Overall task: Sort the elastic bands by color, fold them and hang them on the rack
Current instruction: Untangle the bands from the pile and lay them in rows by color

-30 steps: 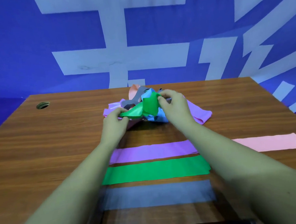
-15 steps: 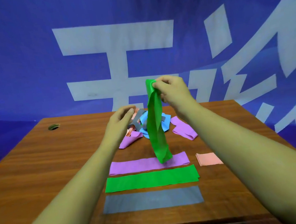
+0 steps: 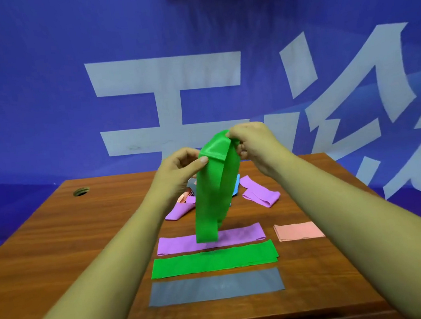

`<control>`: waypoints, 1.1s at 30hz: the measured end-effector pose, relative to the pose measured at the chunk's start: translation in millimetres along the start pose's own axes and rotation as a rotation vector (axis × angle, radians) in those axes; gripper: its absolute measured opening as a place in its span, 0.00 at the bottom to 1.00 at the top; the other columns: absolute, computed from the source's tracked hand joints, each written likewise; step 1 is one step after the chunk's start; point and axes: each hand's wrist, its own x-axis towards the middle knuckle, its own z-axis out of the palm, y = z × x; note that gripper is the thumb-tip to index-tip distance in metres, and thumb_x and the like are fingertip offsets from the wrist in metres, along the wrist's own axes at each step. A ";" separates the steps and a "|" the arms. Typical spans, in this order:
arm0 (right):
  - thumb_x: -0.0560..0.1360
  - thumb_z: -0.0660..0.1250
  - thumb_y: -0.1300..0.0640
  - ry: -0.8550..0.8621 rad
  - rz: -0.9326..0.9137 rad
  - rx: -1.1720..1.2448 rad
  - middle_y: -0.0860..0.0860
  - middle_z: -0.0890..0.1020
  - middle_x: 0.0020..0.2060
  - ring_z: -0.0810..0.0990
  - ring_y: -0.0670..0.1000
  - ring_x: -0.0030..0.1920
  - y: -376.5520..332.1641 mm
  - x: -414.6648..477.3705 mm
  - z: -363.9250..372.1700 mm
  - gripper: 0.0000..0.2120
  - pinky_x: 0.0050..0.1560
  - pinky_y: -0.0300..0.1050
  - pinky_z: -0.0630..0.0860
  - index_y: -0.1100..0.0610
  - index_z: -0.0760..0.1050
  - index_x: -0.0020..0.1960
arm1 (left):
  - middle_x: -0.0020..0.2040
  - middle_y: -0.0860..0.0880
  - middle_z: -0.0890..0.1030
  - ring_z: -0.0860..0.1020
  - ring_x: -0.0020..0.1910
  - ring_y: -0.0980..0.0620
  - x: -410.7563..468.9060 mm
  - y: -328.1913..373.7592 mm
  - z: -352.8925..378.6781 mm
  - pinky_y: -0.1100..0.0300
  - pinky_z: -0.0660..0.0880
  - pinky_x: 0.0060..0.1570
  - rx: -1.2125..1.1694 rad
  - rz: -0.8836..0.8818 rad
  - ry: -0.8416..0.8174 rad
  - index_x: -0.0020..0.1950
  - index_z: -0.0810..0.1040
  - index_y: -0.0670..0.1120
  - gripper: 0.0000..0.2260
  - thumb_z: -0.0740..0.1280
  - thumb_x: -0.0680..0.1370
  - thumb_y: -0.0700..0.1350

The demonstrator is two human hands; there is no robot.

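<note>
Now, both hands raised over the far middle of the table [image 3: 82, 237]: left hand [image 3: 179, 167] pinching one top corner of the green band [image 3: 213, 193] between thumb and fingers, right hand [image 3: 251, 142] gripping the opposite top edge, fingers curled over it. Band held aloft as a loop, hanging straight down, lower end dangling over the flat purple strip [image 3: 238, 235]; touching it or not, hard to tell.

Best done, probably, by drawing the two top edges level, letting the loop fall flat and untwisted, then lowering it onto the flat green strip [image 3: 215, 260] just nearer than the purple one, edges matched. Worth keeping the pinch light: thin rubber, likely to stretch or spring back.

Nearest of all, a grey strip [image 3: 215, 286]; to the right, a folded pink piece [image 3: 298, 231]. Beyond the hands, the unsorted heap [image 3: 259, 193]: purple, blue, pink, grey. No rack in view. Cable hole [image 3: 81, 191] far left, blue banner [image 3: 42, 99] behind.
</note>
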 end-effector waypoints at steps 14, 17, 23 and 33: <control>0.74 0.71 0.52 -0.227 -0.338 -0.523 0.48 0.84 0.40 0.80 0.44 0.40 -13.4 -22.0 8.7 0.08 0.40 0.37 0.76 0.56 0.82 0.48 | 0.36 0.56 0.82 0.77 0.35 0.62 10.9 20.3 -2.6 0.69 0.72 0.37 0.136 0.067 0.106 0.47 0.82 0.45 0.02 0.70 0.77 0.42; 0.75 0.71 0.55 -0.201 -0.350 -0.591 0.48 0.82 0.38 0.78 0.43 0.38 -10.7 -19.9 11.9 0.03 0.38 0.35 0.74 0.55 0.81 0.45 | 0.41 0.52 0.84 0.81 0.41 0.58 9.6 17.1 -4.0 0.66 0.75 0.41 0.131 0.054 0.094 0.47 0.82 0.46 0.02 0.70 0.77 0.42; 0.76 0.68 0.57 -0.138 -0.322 -0.517 0.54 0.83 0.36 0.80 0.52 0.37 -11.4 -15.5 18.3 0.06 0.44 0.52 0.79 0.59 0.80 0.43 | 0.42 0.44 0.82 0.80 0.43 0.52 2.4 6.2 -9.9 0.57 0.76 0.48 0.106 -0.042 0.001 0.51 0.83 0.48 0.07 0.74 0.73 0.44; 0.77 0.64 0.64 -0.016 -0.174 -0.131 0.53 0.79 0.35 0.79 0.48 0.34 -15.9 1.3 12.7 0.05 0.31 0.40 0.77 0.60 0.77 0.43 | 0.56 0.56 0.79 0.74 0.63 0.59 -33.3 -67.7 -13.7 0.60 0.65 0.68 0.351 -0.353 -0.354 0.42 0.85 0.45 0.03 0.75 0.73 0.44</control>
